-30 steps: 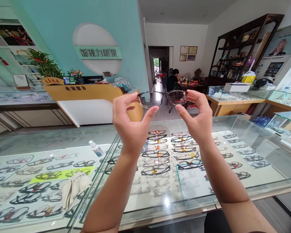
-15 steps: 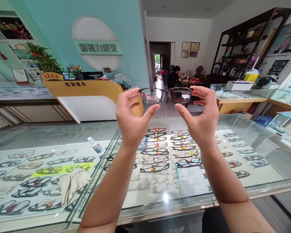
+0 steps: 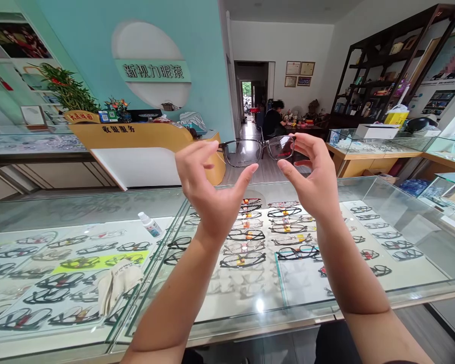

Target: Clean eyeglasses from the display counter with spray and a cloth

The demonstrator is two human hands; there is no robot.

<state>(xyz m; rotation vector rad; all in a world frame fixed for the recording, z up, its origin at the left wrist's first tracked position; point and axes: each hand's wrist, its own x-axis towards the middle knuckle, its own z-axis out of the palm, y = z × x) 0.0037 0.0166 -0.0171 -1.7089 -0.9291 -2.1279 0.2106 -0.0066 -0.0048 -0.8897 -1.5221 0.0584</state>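
Note:
A pair of dark-framed eyeglasses (image 3: 264, 143) is held up in the air above the glass counter, between my two hands. My left hand (image 3: 212, 182) grips the left end of the frame with its fingers, the thumb standing apart below the lens. On the other side, my right hand (image 3: 313, 177) holds the right end the same way, its thumb near the lower rim. Red lettering shows on the right lens. The left end now sits nearer to me than the right. The temples are mostly hidden by my fingers.
Below lies a glass display case (image 3: 242, 303) with rows of eyeglasses inside. A white spray bottle (image 3: 150, 224) and a beige cloth (image 3: 119, 283) rest on the glass at left. Farther off are a yellow-white reception desk (image 3: 136, 162) and a seated person (image 3: 273, 121).
The eyeglasses have turned from facing squarely to an angle, the left side coming closer. My left hand has rotated with them; the right hand shifted slightly left. The camera view moved a little.

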